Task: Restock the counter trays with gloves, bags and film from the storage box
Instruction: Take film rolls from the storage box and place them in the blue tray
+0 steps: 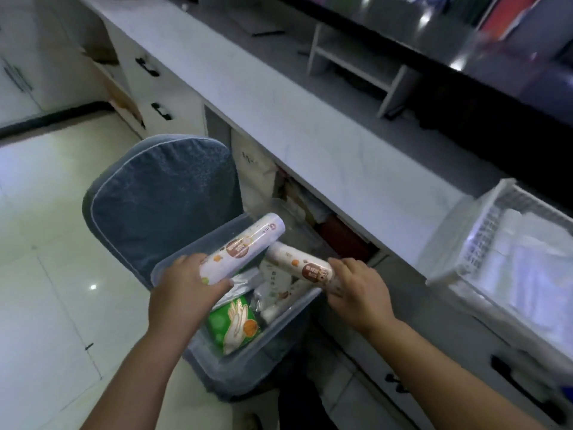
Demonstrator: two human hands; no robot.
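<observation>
A clear plastic storage box (254, 358) rests on a blue padded chair (161, 193) in front of the counter. My left hand (183, 290) grips one white film roll (245, 246), tilted up over the box. My right hand (359, 293) holds a second white roll (297, 263) just above the box's right rim. Inside the box lie a green pack of gloves (232, 327) and more white packs. A white slatted tray (483, 237) with clear bags in it stands on the counter at the right.
The pale counter top (279, 113) runs diagonally from upper left to right. A small white shelf riser (359, 60) stands at the back. Drawers with black handles (508, 383) are below the counter. Open cubbies with clutter sit behind the box. Tiled floor lies to the left.
</observation>
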